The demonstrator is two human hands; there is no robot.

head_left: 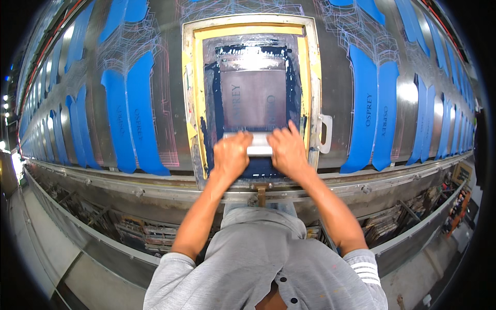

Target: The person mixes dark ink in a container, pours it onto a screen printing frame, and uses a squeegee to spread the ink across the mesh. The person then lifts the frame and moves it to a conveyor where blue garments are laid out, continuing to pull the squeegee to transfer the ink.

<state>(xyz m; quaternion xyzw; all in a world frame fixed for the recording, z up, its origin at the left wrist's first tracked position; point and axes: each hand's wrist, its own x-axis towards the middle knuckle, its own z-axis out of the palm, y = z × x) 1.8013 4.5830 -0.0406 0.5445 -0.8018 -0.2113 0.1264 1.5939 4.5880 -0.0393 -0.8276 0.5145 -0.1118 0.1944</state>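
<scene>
Side by side, my left hand point(232, 154) and my right hand point(288, 150) are closed around the pale handle of a squeegee point(260, 145). The squeegee lies across the near part of a screen-printing frame point(189, 93), whose inner edges carry yellow tape. Dark blue ink point(216, 111) borders the translucent mesh window point(253, 95), with faint lettering showing in it. My fingers hide the squeegee's ends, and its blade edge cannot be made out. A white loop handle point(325, 134) sticks out from the frame's right side, near my right hand.
Blue fabric pieces point(124, 113) lie flat on the long metal table, with more blue pieces point(373, 113) to the right. A metal rail point(139, 187) runs along the near edge. Below it, a shelf holds stacked items point(150, 232). Coloured lines mark the tabletop.
</scene>
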